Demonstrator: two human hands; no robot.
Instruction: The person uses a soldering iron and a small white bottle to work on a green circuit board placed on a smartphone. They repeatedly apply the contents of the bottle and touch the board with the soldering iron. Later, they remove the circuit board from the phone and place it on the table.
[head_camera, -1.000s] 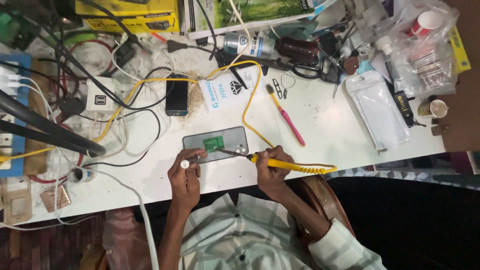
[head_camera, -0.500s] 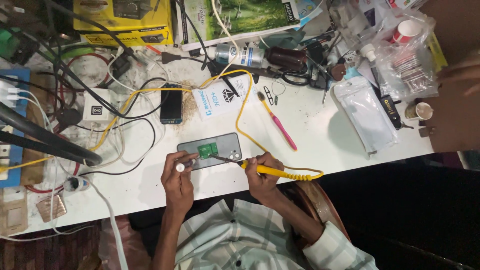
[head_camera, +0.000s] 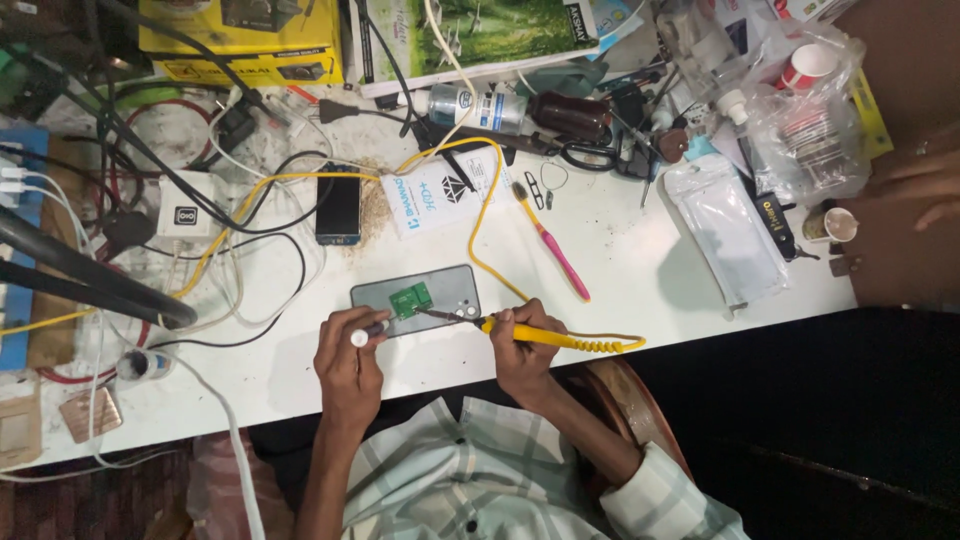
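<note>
Seen from above, our right hand (head_camera: 520, 345) is closed around the yellow soldering iron (head_camera: 545, 335), whose dark tip reaches left to the small green circuit board (head_camera: 410, 299). That board lies on top of a grey phone (head_camera: 440, 292), which rests back up near the front edge of the white table (head_camera: 640, 250), just ahead of both hands. Our left hand (head_camera: 348, 352) is curled tight around a thin tool (head_camera: 366, 333) with a white round end, its point set at the left side of the green board. The iron's yellow cable (head_camera: 480, 215) loops from the handle along the table edge and away across the table toward the clutter at the back. Well beyond the grey phone lie a black phone (head_camera: 338, 205), face up, and a white card packet (head_camera: 445, 190) just beside it. A pink toothbrush (head_camera: 555, 248) lies slantwise to the right of the grey phone, apart from it. Further right we see a clear plastic pouch (head_camera: 730, 235). At the right border another person's hand (head_camera: 915, 185) rests by the table, well apart from our own.
</note>
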